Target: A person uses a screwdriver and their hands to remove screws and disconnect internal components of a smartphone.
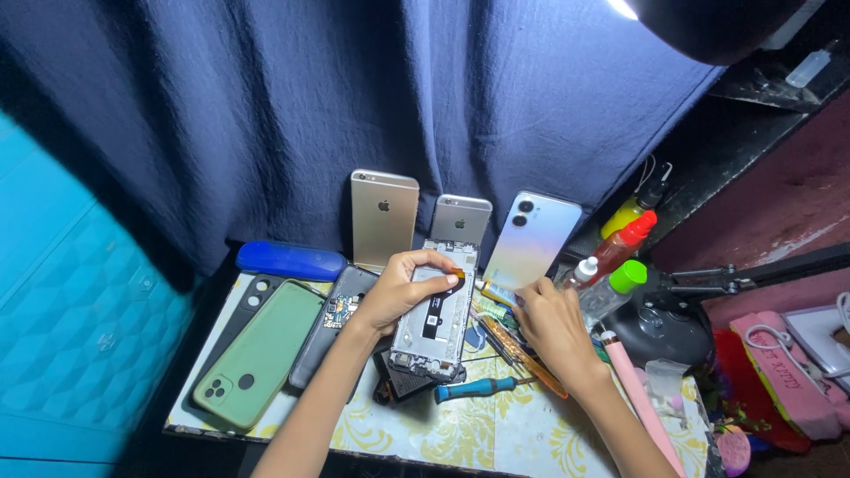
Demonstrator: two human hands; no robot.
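My left hand (pixel 400 288) grips the upper part of an opened phone frame (pixel 436 327) with its insides showing, thumb and fingers around its top edge. My right hand (pixel 549 326) rests to the right of that frame, fingers curled down among small tools on the table; whether it holds one I cannot tell. A screwdriver with a blue-green handle (pixel 478 388) lies just below the frame. An orange-handled tool (pixel 522 354) lies under my right hand.
A green phone back (pixel 261 352), a black cover (pixel 243 305) and a dark open phone (pixel 329 323) lie at left on the floral table (pixel 443 429). Three phones (pixel 383 217) lean on the dark curtain. Bottles (pixel 620 248), a blue case (pixel 290 260) and a lamp base (pixel 664 327) stand around.
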